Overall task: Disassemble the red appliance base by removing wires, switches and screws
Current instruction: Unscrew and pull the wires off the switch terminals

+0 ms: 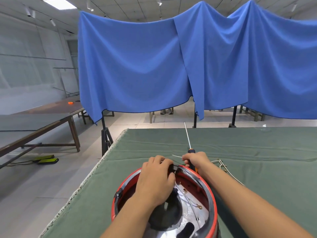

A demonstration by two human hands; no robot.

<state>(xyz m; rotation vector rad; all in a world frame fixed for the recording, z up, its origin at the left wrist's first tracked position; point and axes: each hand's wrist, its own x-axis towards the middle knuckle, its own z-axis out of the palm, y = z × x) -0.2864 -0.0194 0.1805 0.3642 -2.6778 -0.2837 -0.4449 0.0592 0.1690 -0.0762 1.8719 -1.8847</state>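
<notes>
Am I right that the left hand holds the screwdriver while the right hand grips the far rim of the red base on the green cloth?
Not quite: the hands are swapped. In the head view the right hand holds the screwdriver, and the left hand grips the far rim of the red base on the green cloth.

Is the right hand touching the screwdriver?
Touching. The head view shows the right hand with fingers curled round the screwdriver handle.
</notes>
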